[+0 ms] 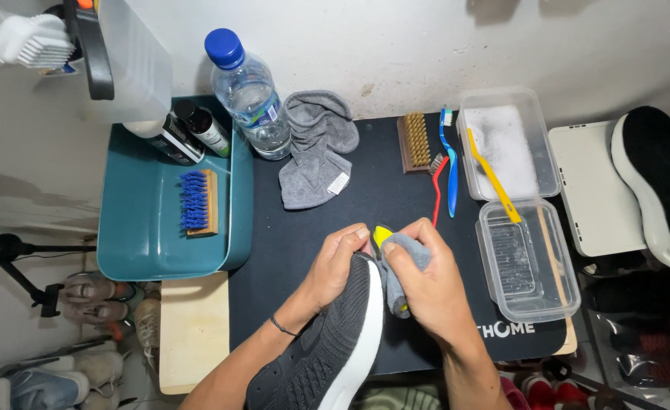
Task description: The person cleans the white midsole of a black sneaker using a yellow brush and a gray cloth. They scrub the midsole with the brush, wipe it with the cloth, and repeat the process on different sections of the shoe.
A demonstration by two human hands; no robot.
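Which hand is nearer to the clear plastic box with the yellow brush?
Right. The right hand is beside the clear plastic box; the left hand lies farther away, on the dark knit shoe.

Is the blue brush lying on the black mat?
No, the blue brush lies inside the teal tub, left of the black mat.
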